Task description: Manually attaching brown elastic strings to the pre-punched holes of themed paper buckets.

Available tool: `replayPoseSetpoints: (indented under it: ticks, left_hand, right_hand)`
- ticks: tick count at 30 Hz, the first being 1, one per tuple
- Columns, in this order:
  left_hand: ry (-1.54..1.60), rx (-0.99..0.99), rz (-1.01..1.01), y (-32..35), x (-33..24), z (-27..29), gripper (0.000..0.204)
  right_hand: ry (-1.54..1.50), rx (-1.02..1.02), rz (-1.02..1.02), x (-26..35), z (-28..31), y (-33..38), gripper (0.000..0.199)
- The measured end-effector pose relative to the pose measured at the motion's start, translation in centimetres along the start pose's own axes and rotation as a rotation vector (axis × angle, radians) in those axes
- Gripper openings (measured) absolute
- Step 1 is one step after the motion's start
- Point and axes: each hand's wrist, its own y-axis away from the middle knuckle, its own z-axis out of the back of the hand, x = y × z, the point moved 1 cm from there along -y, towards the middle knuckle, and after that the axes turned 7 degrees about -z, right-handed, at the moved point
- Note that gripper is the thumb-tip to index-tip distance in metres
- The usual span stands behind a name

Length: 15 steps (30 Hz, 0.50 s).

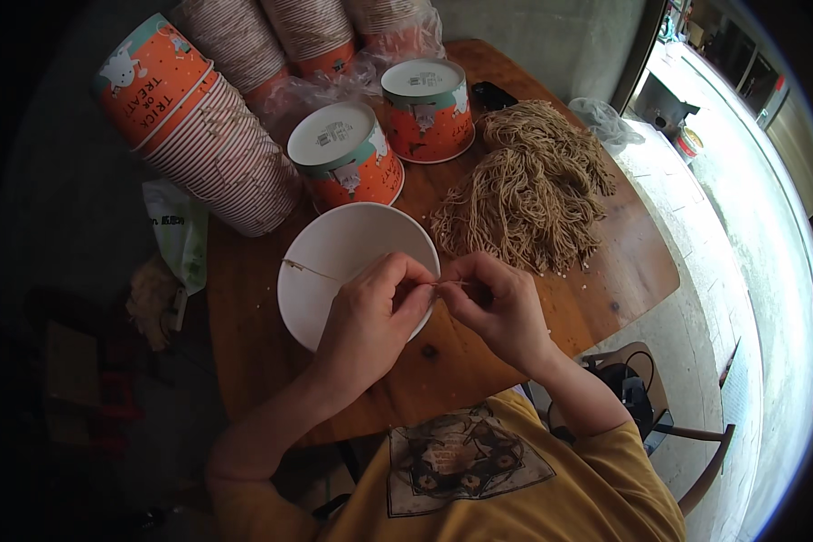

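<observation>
A thin tan string [313,270] is pinched near its middle between the fingertips of both hands. My left hand [375,312] is closed on it over the right part of a round white paper bucket [307,303]. The string's loose end trails left across the bucket's mouth. Close against the left, my right hand [501,312] pinches the string too, just beyond the bucket's right rim. What the fingertips do with it is too small to make out. A big heap of tan cords [537,194] lies beyond my right hand.
Two orange printed buckets [348,181] [429,126] stand upside down beyond the white one. Leaning stacks of nested buckets [221,149] fill the back left, with clear plastic film [397,45] about them. The wooden table [641,244] ends at the right; a chair [714,470] stands beside it.
</observation>
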Motion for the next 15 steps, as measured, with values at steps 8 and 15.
replayPoseSetpoints:
  ticks: [8,15]
  left_hand:
    - [0.024,-0.025,-0.045,0.00,-0.25,-0.15,0.010]
    - [0.238,-0.015,0.098,-0.16,0.17,-0.10,0.009]
  right_hand:
    - [0.047,-0.034,0.103,0.18,-0.26,0.74,0.012]
    - [-0.057,-0.045,0.057,-0.45,-0.51,0.55,0.011]
